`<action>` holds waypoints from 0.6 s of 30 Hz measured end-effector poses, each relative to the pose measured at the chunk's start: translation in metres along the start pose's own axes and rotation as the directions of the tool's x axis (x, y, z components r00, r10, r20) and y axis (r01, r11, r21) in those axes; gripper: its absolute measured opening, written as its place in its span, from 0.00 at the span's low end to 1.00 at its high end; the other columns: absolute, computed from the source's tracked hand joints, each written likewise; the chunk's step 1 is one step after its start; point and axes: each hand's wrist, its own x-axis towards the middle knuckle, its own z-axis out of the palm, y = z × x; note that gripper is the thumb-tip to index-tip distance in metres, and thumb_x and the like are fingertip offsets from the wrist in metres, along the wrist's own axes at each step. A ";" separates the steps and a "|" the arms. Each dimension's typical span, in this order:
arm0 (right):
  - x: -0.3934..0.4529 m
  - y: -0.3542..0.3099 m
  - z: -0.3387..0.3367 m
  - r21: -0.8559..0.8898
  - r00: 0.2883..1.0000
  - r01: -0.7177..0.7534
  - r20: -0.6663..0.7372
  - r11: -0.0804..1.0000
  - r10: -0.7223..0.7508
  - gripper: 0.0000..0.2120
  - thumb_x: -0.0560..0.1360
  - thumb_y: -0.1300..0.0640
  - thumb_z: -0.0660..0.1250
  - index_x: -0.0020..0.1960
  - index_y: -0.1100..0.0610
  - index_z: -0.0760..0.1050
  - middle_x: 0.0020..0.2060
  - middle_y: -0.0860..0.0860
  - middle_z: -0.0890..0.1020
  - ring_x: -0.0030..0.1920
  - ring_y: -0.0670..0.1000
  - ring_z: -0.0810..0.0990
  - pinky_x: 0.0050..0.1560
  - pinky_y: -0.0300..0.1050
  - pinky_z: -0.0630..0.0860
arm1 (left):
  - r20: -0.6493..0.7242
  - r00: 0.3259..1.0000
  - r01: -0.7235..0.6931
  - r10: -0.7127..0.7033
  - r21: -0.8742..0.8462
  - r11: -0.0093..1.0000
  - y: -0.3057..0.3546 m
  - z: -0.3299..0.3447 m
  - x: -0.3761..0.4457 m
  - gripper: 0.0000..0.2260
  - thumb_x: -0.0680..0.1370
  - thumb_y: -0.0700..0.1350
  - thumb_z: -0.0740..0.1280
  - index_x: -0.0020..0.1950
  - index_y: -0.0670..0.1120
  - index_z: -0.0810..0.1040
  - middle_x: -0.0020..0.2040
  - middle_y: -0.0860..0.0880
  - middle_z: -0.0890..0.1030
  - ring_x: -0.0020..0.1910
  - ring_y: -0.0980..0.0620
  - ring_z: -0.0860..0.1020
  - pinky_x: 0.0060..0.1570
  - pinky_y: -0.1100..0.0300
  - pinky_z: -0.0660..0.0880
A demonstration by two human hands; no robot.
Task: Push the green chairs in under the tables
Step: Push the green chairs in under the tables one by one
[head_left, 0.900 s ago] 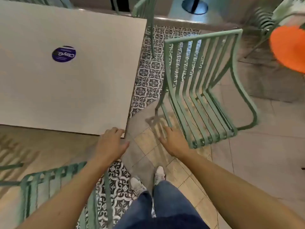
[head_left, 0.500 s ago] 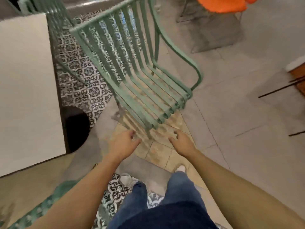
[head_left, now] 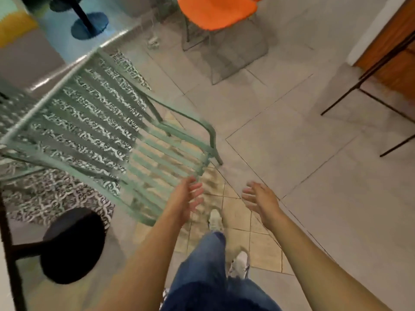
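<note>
Since half a second ago I have swung further right, and the pale surface has slid almost out of view, leaving only its dark edge [head_left: 9,239] and round black base [head_left: 71,245] at the far left. Just right of that base stands the green chair [head_left: 143,153], its slatted seat pointing toward me and its back leaning away over the patterned tiles [head_left: 51,198]. It is a light metal frame of thin mint-green slats with looped armrests, motion-blurred, with the floor showing through the gaps. It stands clear of the surface, not yet pushed under.

My left hand [head_left: 186,199] hovers at the front corner of the seat, fingers loosely spread, holding nothing; I cannot tell whether it touches the slats. My right hand [head_left: 260,198] hangs over bare floor tiles [head_left: 314,153], equally loose and empty, well apart from the chair.

I judge the risk is pushing from one corner only: the chair could pivot and jam against the base, or scrape across the tiles.
</note>
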 end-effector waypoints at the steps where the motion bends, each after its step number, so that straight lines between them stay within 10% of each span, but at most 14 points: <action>1: 0.014 -0.015 -0.004 0.047 1.000 0.000 0.008 0.999 -0.001 0.10 0.80 0.52 0.61 0.54 0.57 0.75 0.49 0.55 0.81 0.51 0.55 0.81 0.56 0.54 0.75 | 0.004 1.000 0.000 0.000 -0.022 1.000 0.011 0.018 0.013 0.08 0.80 0.49 0.62 0.53 0.46 0.75 0.49 0.46 0.79 0.50 0.48 0.78 0.46 0.54 0.75; 6: 0.086 -0.100 -0.024 0.153 0.999 -0.024 0.035 0.988 0.019 0.09 0.80 0.53 0.60 0.53 0.57 0.75 0.47 0.54 0.81 0.47 0.54 0.80 0.50 0.49 0.76 | 0.010 0.996 -0.086 0.086 0.031 0.996 0.073 0.096 0.086 0.11 0.81 0.47 0.61 0.57 0.42 0.76 0.50 0.44 0.81 0.48 0.48 0.81 0.44 0.55 0.77; 18: 0.246 -0.393 -0.007 -0.401 0.937 0.344 0.201 0.849 -0.285 0.09 0.79 0.53 0.62 0.49 0.57 0.77 0.44 0.52 0.83 0.46 0.51 0.83 0.51 0.48 0.76 | -0.076 0.886 -0.379 0.458 0.452 0.808 0.287 0.190 0.192 0.04 0.79 0.45 0.66 0.48 0.47 0.81 0.46 0.45 0.83 0.49 0.48 0.81 0.54 0.52 0.76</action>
